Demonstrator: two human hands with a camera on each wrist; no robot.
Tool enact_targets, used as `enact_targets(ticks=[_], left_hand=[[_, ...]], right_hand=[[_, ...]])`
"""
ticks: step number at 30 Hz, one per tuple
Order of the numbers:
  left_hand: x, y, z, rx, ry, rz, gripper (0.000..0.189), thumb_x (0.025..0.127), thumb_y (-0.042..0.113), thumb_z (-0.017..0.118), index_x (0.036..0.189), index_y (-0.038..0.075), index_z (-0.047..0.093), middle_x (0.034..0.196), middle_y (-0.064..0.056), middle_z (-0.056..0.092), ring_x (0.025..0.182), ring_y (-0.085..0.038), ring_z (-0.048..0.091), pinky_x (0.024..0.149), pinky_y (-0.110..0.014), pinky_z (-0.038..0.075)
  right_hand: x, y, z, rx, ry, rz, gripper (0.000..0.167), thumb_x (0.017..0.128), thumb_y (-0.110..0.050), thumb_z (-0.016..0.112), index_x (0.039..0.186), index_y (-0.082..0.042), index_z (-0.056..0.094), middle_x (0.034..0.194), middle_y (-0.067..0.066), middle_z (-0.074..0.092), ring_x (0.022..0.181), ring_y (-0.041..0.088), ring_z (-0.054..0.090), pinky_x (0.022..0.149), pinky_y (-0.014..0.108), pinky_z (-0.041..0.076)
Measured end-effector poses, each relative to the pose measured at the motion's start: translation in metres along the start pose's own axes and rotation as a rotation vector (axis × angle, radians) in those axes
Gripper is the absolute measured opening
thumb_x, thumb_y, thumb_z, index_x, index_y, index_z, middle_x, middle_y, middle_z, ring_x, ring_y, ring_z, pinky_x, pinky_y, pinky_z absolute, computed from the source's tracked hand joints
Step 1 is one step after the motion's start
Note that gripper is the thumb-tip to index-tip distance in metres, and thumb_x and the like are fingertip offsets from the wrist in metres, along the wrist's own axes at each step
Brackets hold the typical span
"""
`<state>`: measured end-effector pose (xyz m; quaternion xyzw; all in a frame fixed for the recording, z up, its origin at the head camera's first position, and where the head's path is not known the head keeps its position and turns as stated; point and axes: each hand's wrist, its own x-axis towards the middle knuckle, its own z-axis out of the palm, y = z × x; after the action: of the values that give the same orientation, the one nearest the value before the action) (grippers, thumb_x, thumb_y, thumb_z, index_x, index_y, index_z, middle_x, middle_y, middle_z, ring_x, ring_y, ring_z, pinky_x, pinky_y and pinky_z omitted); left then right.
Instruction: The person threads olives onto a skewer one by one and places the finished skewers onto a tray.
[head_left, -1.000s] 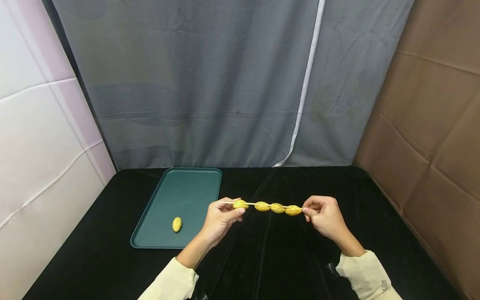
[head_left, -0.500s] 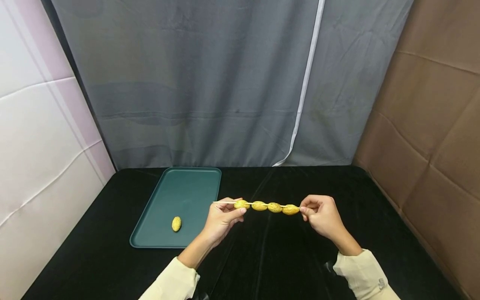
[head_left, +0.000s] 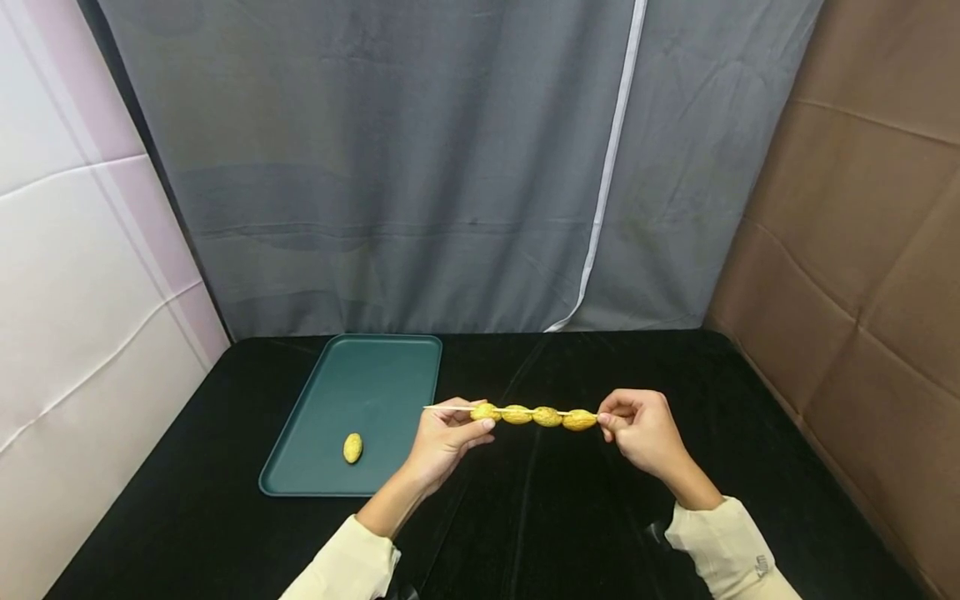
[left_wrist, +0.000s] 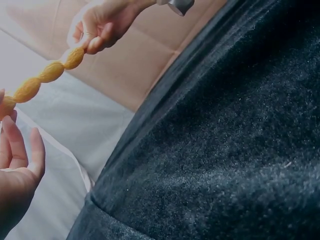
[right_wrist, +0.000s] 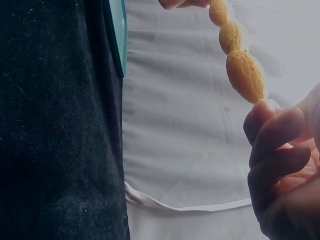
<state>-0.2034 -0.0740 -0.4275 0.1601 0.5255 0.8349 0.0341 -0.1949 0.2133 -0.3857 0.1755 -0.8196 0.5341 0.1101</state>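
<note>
Several wrinkled yellow oval pieces sit in a row on a thin pale skewer, held level above the table. My left hand pinches the leftmost yellow piece between thumb and fingers, and the skewer's free end pokes out leftward past it. With thumb and curled fingers, my right hand grips the skewer's right end, right against the last piece. In the right wrist view the pieces line up above the right fingertips. One loose yellow oval piece lies on the green tray.
The green tray stands on the left part of the black-covered table. A grey curtain hangs behind, a white panel is at left and a brown panel at right.
The gap between the leftmost piece and its neighbour has closed. My right hand has shifted slightly left with the skewer, whose left end sticks out farther. The loose piece stays put.
</note>
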Motion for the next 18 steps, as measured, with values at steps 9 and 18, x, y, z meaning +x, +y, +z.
enact_targets(ticks=[9,18], left_hand=[[0.004,0.001,0.004,0.017,0.031,0.016,0.035,0.084,-0.011,0.069,0.092,0.022,0.075,0.097,0.004,0.073,0.081,-0.008,0.067,0.072,-0.026,0.058],[-0.002,0.012,0.008,0.139,-0.068,0.036,0.066,0.081,-0.01,0.073,0.141,-0.006,0.045,0.119,-0.007,0.069,0.092,-0.013,0.067,0.078,-0.025,0.056]], right_hand=[[0.002,0.0,-0.003,0.076,-0.019,0.005,0.009,0.088,0.012,0.063,0.08,0.009,0.061,0.059,0.009,0.057,0.041,0.008,0.043,0.037,0.023,0.038],[0.005,0.005,-0.017,0.128,0.005,-0.078,0.01,0.093,0.009,0.059,0.083,0.009,0.06,0.06,0.012,0.057,0.039,0.011,0.048,0.036,0.028,0.044]])
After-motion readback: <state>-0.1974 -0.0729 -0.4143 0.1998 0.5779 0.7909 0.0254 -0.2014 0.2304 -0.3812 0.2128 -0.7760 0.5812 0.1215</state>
